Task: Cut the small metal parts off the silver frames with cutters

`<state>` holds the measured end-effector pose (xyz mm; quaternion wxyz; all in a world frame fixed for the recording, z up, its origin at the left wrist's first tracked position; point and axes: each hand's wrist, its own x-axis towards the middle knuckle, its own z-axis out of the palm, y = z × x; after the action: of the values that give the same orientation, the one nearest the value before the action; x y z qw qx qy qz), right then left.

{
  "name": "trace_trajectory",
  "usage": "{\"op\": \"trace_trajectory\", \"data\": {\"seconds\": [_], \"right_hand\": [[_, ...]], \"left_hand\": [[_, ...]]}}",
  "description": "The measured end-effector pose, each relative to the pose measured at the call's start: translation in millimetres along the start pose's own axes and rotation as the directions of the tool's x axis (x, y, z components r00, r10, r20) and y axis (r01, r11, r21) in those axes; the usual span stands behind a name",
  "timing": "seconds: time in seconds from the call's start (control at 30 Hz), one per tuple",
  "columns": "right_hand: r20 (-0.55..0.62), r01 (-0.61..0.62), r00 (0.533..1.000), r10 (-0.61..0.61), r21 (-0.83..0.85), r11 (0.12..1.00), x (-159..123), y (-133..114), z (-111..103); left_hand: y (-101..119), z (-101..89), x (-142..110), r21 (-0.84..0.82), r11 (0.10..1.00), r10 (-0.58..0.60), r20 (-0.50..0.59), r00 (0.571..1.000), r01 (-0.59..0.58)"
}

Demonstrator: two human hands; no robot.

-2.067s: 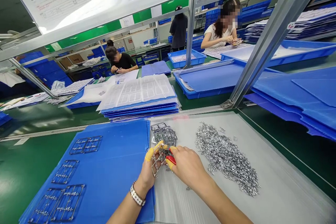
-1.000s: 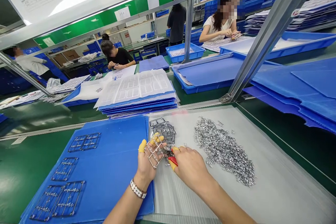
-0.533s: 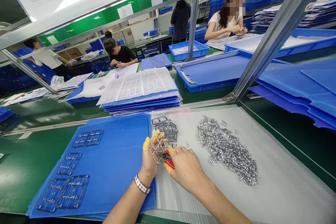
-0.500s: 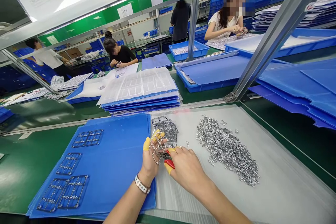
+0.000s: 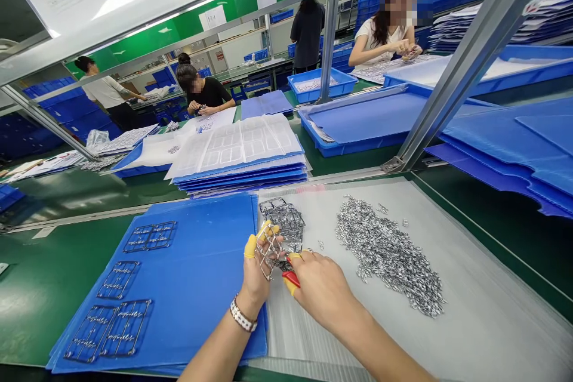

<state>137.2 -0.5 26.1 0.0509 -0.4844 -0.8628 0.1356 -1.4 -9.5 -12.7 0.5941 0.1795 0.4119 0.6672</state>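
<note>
Over your left hand (image 5: 253,277), metal frame (image 5: 267,250), pinched between yellow-covered thumb and fingers. Right hand (image 5: 320,286) curled round red-handled tool (image 5: 291,279), head up against frame. Step looks like tool work on frame; next move calls for steady pinch, controlled squeeze. Frame looks thin, silvery, open-barred, tilted. Just beyond left hand, tangled frames (image 5: 283,216); right of right hand, small loose pieces (image 5: 389,253).

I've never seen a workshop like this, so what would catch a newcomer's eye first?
First, the heap of small, shiny pieces on the pale sheet, at the right. Next, at centre, the left hand holding a metal frame and the right hand a red-handled tool.
</note>
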Motion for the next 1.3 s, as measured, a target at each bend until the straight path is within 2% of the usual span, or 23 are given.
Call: {"op": "trace_trajectory", "data": {"seconds": [0.07,0.1,0.13,0.17,0.2,0.27,0.3,0.33,0.37,0.43,0.5,0.57,0.6,0.67,0.73,0.8,0.87,0.93,1.03,1.13,1.2,1.3], "right_hand": [[-0.026,-0.037,0.999,0.042,0.174,0.984,1,8,-1],[-0.034,-0.064,0.996,0.079,0.318,0.946,2,12,-1],[-0.033,-0.087,0.992,0.118,0.488,0.869,5,16,0],[-0.021,-0.103,0.988,0.155,0.657,0.746,8,19,1],[0.001,-0.111,0.983,0.184,0.800,0.589,12,20,3],[0.042,-0.100,0.977,0.209,0.956,0.276,19,19,6],[0.046,-0.083,0.976,0.212,0.982,0.169,22,18,6],[0.037,-0.061,0.976,0.216,0.993,0.105,25,17,6],[0.015,-0.034,0.976,0.219,0.996,0.084,26,15,5],[-0.062,0.029,0.974,0.219,0.988,0.154,24,13,2],[-0.183,0.105,0.960,0.210,0.936,0.336,19,12,-2],[-0.342,0.228,0.934,0.107,0.797,0.559,11,9,-2],[-0.420,0.317,0.908,0.005,0.694,0.646,8,7,0],[-0.493,0.493,0.835,-0.244,0.474,0.730,1,0,6],[-0.479,0.601,0.766,-0.428,0.298,0.742,-4,-7,15],[-0.435,0.633,0.741,-0.512,0.197,0.748,-8,-13,22],[-0.402,0.630,0.750,-0.526,0.190,0.753,-12,-14,23],[-0.384,0.582,0.792,-0.474,0.244,0.775,-13,-12,20],[-0.346,0.400,0.889,-0.298,0.273,0.875,-9,-5,9],[-0.217,0.179,0.966,-0.141,0.166,0.970,1,-1,5],[-0.139,0.116,0.985,-0.102,0.099,0.988,7,-1,7],[-0.105,0.102,0.990,-0.095,0.066,0.993,11,-3,11]], "left_hand": [[1,-0.6,-3,0.035,0.999,0.016,0.009,1.000,-0.017],[2,-0.1,-5,0.067,0.997,0.038,0.024,0.999,-0.040],[3,1.3,-8,0.108,0.991,0.076,0.051,0.996,-0.081],[4,3.4,-12,0.159,0.978,0.119,0.094,0.988,-0.133],[5,6.2,-16,0.215,0.957,0.165,0.151,0.975,-0.196],[7,12.9,-24,0.319,0.894,0.229,0.280,0.932,-0.316],[9,16.0,-28,0.352,0.867,0.237,0.331,0.913,-0.352],[11,18.3,-32,0.365,0.854,0.235,0.362,0.902,-0.370],[13,19.4,-35,0.356,0.856,0.240,0.366,0.899,-0.374],[18,17.8,-39,0.305,0.877,0.279,0.307,0.910,-0.372],[22,11.9,-40,0.258,0.885,0.342,0.200,0.918,-0.386],[26,5.0,-38,0.210,0.916,0.325,0.106,0.940,-0.341],[27,2.2,-35,0.156,0.952,0.254,0.082,0.964,-0.264],[29,-1.1,-29,-0.001,1.000,0.015,0.107,0.994,-0.015],[30,-1.5,-22,-0.138,0.964,-0.196,0.209,0.958,0.228],[30,-0.4,-15,-0.209,0.918,-0.273,0.282,0.920,0.337],[28,1.0,-11,-0.233,0.907,-0.277,0.301,0.913,0.352],[25,2.2,-9,-0.240,0.915,-0.256,0.278,0.926,0.325],[20,3.2,-9,-0.223,0.938,-0.221,0.209,0.953,0.266],[14,3.0,-9,-0.163,0.964,-0.185,0.155,0.970,0.210],[11,2.1,-9,-0.139,0.973,-0.163,0.155,0.974,0.184],[7,-0.7,-9,-0.120,0.978,-0.151,0.153,0.977,0.170]]}}
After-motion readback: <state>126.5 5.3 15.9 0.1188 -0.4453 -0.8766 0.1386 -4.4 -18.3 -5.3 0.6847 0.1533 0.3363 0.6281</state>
